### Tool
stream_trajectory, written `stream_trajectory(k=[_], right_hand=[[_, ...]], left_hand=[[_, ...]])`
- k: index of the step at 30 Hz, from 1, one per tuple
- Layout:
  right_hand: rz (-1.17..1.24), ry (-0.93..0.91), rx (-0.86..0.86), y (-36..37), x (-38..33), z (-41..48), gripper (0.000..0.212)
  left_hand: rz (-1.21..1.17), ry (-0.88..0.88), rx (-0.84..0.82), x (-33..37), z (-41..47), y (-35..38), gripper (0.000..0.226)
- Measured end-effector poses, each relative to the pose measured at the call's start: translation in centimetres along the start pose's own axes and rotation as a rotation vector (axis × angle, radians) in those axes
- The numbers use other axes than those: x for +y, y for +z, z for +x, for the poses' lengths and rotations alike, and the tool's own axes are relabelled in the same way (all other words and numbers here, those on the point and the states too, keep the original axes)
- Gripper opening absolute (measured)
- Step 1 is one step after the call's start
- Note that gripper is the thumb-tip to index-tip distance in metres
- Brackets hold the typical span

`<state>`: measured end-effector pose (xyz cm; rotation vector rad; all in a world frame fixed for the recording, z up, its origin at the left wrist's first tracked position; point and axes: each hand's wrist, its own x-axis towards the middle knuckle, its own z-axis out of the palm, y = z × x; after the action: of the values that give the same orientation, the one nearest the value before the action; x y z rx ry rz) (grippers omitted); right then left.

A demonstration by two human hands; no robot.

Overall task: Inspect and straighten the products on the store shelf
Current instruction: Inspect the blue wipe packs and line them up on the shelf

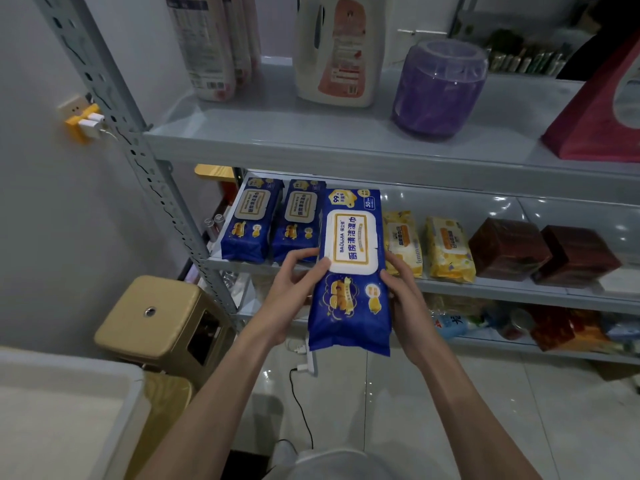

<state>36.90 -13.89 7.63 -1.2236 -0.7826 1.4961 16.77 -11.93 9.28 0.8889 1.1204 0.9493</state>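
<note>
Blue wipes pack (349, 271), left hand (294, 292) and right hand (403, 299) gripping its sides

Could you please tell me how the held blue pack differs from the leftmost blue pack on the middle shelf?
The held pack is gripped by the left hand and right hand; the leftmost pack lies untouched. The held pack juts past the shelf; the leftmost pack lies fully on it. Same blue design.

A tan stool (156, 317) stands near a power strip (312, 364).
</note>
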Motion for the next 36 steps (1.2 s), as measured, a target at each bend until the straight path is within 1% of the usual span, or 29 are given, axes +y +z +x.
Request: stream_trajectory(k=[4,6,10,12,17,19,23,26,28,30,33,35,36], right_hand=[[0.025,0.01,0.026,0.0,-0.4,0.7,0.059],[0.041,0.026,0.029,0.0,-0.6,0.9,0.06],[0.093,0.082,0.017,0.3,-1.1,0.6,0.042],[0.112,0.09,0.012,0.3,-1.3,0.6,0.04],[0.101,0.069,0.012,0.8,-1.9,0.4,0.039],[0.077,0.052,-0.006,0.9,-2.1,0.3,0.041],[-0.02,-0.022,-0.076,1.2,-2.6,0.2,0.048],[-0.036,-0.057,-0.062,1.4,-2.8,0.1,0.055],[-0.044,-0.073,-0.048,1.7,-3.0,-0.2,0.063],[-0.051,-0.078,-0.041,1.6,-2.9,-0.2,0.065],[-0.052,-0.035,-0.042,1.3,-2.9,-0.1,0.055],[-0.057,0.023,-0.048,1.1,-2.9,-0.1,0.052],[-0.055,0.05,-0.04,1.0,-3.0,-0.2,0.053]], left_hand=[[-0.055,-0.034,-0.051,0.3,0.1,0.0,0.053],[-0.059,-0.032,-0.069,0.6,0.0,0.2,0.054],[-0.047,-0.016,-0.053,1.3,0.1,0.8,0.051],[-0.046,-0.016,-0.04,1.5,0.2,0.9,0.046],[-0.051,-0.029,-0.039,2.1,0.3,1.0,0.045],[-0.087,-0.057,-0.054,2.4,0.3,0.7,0.046],[-0.202,-0.135,-0.093,2.5,0.3,0.2,0.059],[-0.32,-0.224,-0.069,2.4,0.1,-0.2,0.064],[-0.362,-0.249,-0.062,2.3,0.1,-0.5,0.066],[-0.361,-0.249,-0.057,2.3,0.0,-0.4,0.066],[-0.309,-0.209,-0.075,2.6,-0.1,-0.3,0.061],[-0.206,-0.129,-0.095,2.7,0.0,-0.2,0.054],[-0.129,-0.086,-0.103,2.8,0.0,-0.1,0.056]])
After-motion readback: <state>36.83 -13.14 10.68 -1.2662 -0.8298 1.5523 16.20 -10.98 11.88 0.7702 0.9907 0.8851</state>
